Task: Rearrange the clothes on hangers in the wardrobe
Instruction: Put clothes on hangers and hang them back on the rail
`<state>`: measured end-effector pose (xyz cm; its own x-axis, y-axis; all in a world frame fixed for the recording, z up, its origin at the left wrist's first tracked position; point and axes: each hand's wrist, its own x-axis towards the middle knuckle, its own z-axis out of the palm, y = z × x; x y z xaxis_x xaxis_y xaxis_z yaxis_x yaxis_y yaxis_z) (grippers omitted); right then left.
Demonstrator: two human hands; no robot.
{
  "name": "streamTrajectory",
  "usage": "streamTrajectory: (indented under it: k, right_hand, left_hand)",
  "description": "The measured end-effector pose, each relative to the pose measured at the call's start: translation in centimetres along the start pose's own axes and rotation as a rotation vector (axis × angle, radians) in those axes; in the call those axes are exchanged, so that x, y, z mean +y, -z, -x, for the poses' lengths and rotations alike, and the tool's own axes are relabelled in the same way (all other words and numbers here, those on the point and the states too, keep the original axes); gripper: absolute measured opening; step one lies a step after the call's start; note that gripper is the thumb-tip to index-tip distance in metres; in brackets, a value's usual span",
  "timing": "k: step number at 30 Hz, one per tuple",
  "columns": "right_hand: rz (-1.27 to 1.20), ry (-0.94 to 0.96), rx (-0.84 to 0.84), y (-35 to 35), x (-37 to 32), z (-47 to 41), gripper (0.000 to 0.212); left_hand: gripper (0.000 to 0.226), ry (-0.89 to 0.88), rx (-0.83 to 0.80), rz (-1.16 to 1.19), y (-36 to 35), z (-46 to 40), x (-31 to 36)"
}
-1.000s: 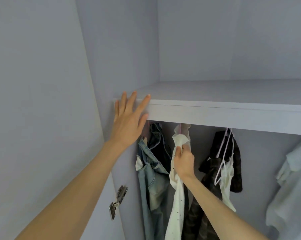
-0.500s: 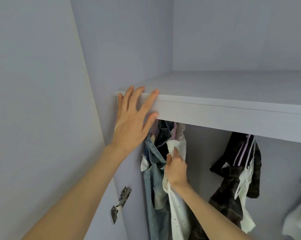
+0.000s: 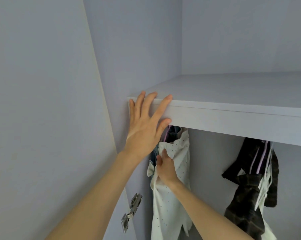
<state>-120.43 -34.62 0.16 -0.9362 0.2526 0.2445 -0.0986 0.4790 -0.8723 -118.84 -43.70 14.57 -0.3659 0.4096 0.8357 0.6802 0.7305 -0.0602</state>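
- wardrobe (image 3: 137,49): pale grey-lilac side wall and back panel, door (image 3: 33,101) swung open at left with a metal hinge (image 3: 131,211) low on it.
- shelf (image 3: 233,116): wide board across the top; the rail under it is hidden behind the front edge, so hanger hooks can't be seen.
- dark plaid garment (image 3: 246,196): hangs well apart to the right, with a white strappy top (image 3: 264,186) on white hangers just in front of it.
- white dotted garment (image 3: 170,205): the piece being handled, hangs at the far left end, pressed against the denim piece (image 3: 154,154) behind it (only a sliver of the denim shows).
- left hand (image 3: 144,125): flat against the shelf's front edge near the corner, fingers straight and spread, tips over the top lip, grasping nothing, just bracing.
- right hand (image 3: 165,168): on the upper front of the white dotted garment below its collar; fingers (image 3: 164,153) point up and lie on the cloth, thumb side hidden in the fold, so can't tell whether it's a real pinch or a push.
- pink hanger (image 3: 166,134): thin bit visible just under the left thumb, above the right fingers.
- Step in hand, as I judge it: shifting the dotted piece along the rail. Better to move the hanger by its neck than drag cloth (fabric could slip off), and keep the left brace steady.
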Motion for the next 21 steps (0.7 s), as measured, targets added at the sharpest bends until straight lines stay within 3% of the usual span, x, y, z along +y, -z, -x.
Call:
streamTrajectory:
  k: [4,10,18,21]
  right_hand:
    - [0.165,-0.035,-0.169,0.9,-0.2,-0.3,0.049]
    - [0.296,0.086,-0.187,2.7,-0.2,2.4,0.06]
    - [0.563,0.259,-0.217,5.0,3.5,9.1,0.061]
    - [0.663,0.265,-0.286,5.4,5.7,12.1,0.086]
  left_hand:
    - [0.047,0.016,-0.007,-0.009,0.2,0.1,0.3]
    - [0.05,0.053,-0.03,0.047,0.0,3.5,0.8]
    - [0.055,0.196,-0.376,-0.07,-3.2,18.9,2.6]
    - [0.055,0.274,-0.492,-0.11,-2.7,23.2,4.9]
